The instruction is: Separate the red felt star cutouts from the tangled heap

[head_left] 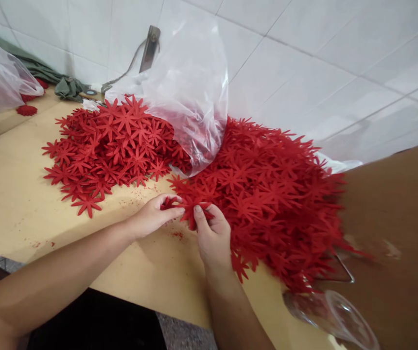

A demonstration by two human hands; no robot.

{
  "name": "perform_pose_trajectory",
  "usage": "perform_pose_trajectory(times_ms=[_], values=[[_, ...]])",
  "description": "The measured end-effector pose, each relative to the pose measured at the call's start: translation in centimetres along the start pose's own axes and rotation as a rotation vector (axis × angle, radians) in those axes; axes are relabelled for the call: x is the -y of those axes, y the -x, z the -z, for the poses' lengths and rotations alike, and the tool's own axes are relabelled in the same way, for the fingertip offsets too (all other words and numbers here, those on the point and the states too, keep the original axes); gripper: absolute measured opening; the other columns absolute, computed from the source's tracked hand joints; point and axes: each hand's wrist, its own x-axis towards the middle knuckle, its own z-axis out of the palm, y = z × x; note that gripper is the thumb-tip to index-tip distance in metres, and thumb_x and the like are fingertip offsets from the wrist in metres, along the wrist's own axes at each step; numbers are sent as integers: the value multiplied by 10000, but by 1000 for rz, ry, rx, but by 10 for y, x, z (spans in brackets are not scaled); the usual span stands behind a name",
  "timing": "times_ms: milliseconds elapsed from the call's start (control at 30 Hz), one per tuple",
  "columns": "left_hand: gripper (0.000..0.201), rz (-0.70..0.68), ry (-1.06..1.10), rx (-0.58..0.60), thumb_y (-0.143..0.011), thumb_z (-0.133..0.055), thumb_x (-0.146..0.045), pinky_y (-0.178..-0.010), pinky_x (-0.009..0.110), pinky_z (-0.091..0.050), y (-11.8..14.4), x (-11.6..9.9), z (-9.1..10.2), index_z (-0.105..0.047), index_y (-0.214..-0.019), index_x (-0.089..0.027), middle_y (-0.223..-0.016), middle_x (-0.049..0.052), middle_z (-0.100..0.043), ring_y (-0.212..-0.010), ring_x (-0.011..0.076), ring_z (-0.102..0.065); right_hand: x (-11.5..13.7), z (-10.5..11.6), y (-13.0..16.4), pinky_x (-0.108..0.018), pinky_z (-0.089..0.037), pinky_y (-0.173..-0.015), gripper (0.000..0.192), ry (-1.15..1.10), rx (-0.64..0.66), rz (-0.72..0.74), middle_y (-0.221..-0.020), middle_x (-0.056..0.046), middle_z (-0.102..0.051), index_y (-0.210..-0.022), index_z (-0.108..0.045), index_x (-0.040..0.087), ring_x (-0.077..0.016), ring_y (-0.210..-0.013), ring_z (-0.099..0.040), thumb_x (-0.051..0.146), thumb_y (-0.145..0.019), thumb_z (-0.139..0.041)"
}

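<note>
A pale wooden table (19, 204) meets a white tiled wall (322, 58).

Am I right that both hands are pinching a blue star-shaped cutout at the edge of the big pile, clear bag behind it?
Not quite: the cutout is red, not blue, as the head view shows. The rest holds: left hand and right hand both pinch it at the edge of the big pile, with the clear bag behind.

No readable text, label, brand or number is showing anywhere in this view. Nothing legible is appearing on any surface.
</note>
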Motion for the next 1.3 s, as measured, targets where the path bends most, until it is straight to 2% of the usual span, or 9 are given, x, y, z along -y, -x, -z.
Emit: perform_pose_trajectory(times_ms=[167,367,567,767,867,933,1033,1167,1300], values=[[261,-40,35,55,-602,-684,-104,-771,258,-408,0,5,-4,-554,-827,-132,-816,0,-595,-737,73,-532,5,-3,4,-229,-396,-541,369,71,70,29,-570,15,-524,-625,-545,167,-98,-554,-462,494,-787,-487],[168,-15,-37,-58,-656,-624,-131,-540,204,-371,-6,11,0,-556,-809,-137,-732,-23,-576,-554,42,-475,3,-7,4,-239,-383,-571,353,83,67,48,-577,17,-474,-638,-529,182,-110,-589,-440,470,-822,-440],[138,-104,-69,-154,-636,-619,-105,-618,192,-401,-4,4,-1,-545,-747,-139,-706,-46,-565,-614,40,-500,5,-4,-3,-265,-409,-659,208,53,-39,131,-726,-9,-542,-755,-564,189,-125,-683,-493,391,-780,-522],[179,-66,-115,-234,-642,-616,-124,-505,174,-357,-5,0,-1,-532,-798,-145,-663,-53,-557,-551,43,-487,12,33,-25,-265,-357,-495,300,88,-222,145,-492,27,-463,-586,-462,201,-103,-469,-413,425,-785,-487],[171,-87,-109,-245,-650,-614,-125,-502,166,-359,-7,0,1,-529,-799,-139,-645,-54,-547,-543,37,-487,9,64,-47,-327,-432,-576,264,178,-348,216,-688,-33,-579,-813,-558,188,-153,-595,-528,426,-701,-585],[170,-103,-119,-245,-651,-615,-131,-501,166,-361,-8,0,1,-530,-798,-140,-632,-57,-536,-534,35,-480,8,80,-58,-414,-449,-723,491,372,-409,291,-987,-125,-585,-1033,-556,173,-230,-842,-570,407,-618,-672],[165,-114,-150,-243,-656,-613,-145,-487,165,-352,-8,2,2,-531,-799,-141,-622,-58,-522,-517,31,-465,12,83,-56,-529,-321,-933,595,667,-460,410,-1271,-182,-442,-1150,-543,167,-334,-1176,-406,392,-618,-687],[182,-127,-155,-240,-652,-618,-172,-491,162,-354,-8,3,3,-526,-807,-147,-647,-56,-534,-530,31,-471,17,48,-28,-472,-385,-902,332,555,-211,431,-1110,-136,-586,-1022,-625,195,-273,-1084,-502,381,-756,-556],[201,-122,-140,-224,-631,-628,-174,-493,164,-356,-8,4,4,-493,-779,-152,-648,-61,-534,-522,30,-469,11,6,-9,-315,-477,-649,294,237,196,180,-875,-79,-650,-932,-629,185,-172,-727,-600,395,-734,-571]])
